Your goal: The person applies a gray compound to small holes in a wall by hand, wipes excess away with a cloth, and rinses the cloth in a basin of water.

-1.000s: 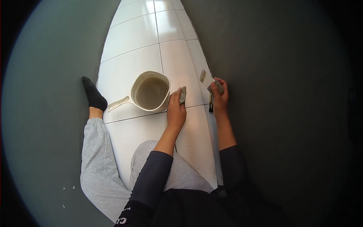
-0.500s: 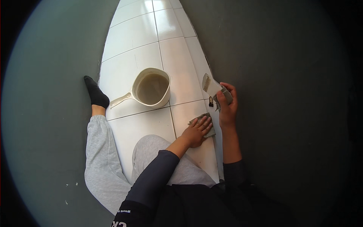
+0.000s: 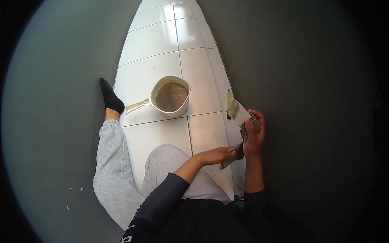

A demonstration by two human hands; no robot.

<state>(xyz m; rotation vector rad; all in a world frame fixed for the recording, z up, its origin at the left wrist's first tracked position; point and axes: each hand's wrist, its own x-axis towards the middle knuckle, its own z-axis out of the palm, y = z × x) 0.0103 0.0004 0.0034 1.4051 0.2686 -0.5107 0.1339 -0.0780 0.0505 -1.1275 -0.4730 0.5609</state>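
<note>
My left hand (image 3: 219,155) pinches a folded grey cloth (image 3: 234,158) just above the tiled floor, close to the dark wall on the right. My right hand (image 3: 255,131), slightly farther away, grips a flat white piece (image 3: 240,114) with a brownish-grey strip near its far end. Grey cloth-like material (image 3: 255,122) is bunched around the part in my right fingers, so what kind of thing the white piece is cannot be made out. Beside its tip lies a slim yellow cutter knife (image 3: 229,101) with a black end.
A white dipper (image 3: 188,99) with murky water stands in the middle of the white tiles (image 3: 156,135), its handle pointing left. My bent legs in grey trousers (image 3: 162,162) and a black-socked foot (image 3: 110,96) flank the tiles. Dark grey walls (image 3: 291,101) border both sides.
My left hand has lifted the grey cloth off the tile and moved right and nearer, from lying flat to pinching it. My right hand came slightly nearer, uncovering more of the cutter knife.
</note>
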